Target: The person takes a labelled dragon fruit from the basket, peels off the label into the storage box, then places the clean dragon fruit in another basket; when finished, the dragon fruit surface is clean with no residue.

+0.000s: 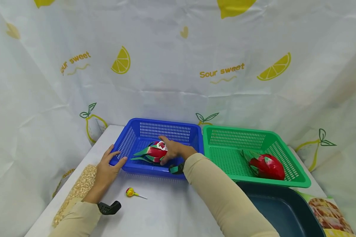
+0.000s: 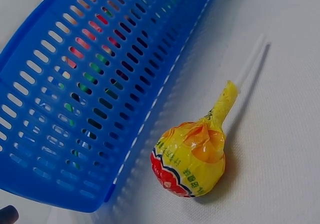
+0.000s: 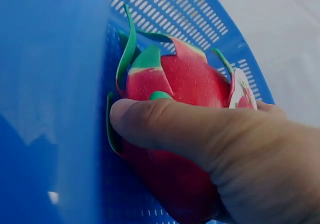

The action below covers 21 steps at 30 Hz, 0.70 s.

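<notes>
A red dragon fruit (image 1: 156, 153) with green leaf tips and a white sticker lies in the blue basket (image 1: 163, 169). My right hand (image 1: 173, 149) grips it from the right, and the right wrist view has the thumb (image 3: 165, 121) lying across its red skin. At the basket's front left corner my left hand (image 1: 108, 168) has its fingers spread, with thumb and forefinger over the rim. A yellow and red wrapped lollipop (image 2: 192, 156) lies on the white table in front of the basket, its white stick pointing right.
Right of the blue basket stands a green basket (image 1: 225, 161) holding another dragon fruit (image 1: 268, 167). A dark blue tray (image 1: 273, 210) lies before it, beside a food-picture packet (image 1: 329, 214). A bag of pale grains (image 1: 80, 187) lies at the left edge. A lemon-print curtain (image 1: 166, 72) hangs behind.
</notes>
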Available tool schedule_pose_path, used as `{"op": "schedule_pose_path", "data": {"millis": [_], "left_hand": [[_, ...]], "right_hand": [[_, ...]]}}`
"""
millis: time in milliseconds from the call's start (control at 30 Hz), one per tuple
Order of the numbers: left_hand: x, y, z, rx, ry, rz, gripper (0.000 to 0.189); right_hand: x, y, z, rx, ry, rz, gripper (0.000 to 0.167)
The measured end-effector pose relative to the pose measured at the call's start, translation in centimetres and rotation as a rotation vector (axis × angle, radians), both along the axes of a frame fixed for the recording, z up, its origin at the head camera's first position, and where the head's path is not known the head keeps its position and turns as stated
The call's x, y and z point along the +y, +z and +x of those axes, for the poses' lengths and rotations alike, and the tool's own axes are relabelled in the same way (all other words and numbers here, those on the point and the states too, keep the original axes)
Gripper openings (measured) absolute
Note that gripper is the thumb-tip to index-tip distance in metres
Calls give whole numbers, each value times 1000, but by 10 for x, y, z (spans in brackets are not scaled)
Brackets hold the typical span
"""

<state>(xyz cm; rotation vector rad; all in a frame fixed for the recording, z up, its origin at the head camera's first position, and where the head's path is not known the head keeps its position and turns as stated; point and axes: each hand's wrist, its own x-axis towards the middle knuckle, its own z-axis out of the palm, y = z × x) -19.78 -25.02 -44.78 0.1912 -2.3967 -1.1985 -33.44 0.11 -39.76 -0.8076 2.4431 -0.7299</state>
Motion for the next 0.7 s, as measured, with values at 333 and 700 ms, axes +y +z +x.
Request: {"op": "schedule_pose_path", "data": {"millis": [333, 700], "left_hand": [[-1, 2, -2, 17, 0, -7, 51], [1, 1, 1, -6, -4, 7, 51]], "right_hand": [[-3, 9, 3, 101, -103, -82, 69], [0, 3, 5, 80, -35, 67, 106]]}}
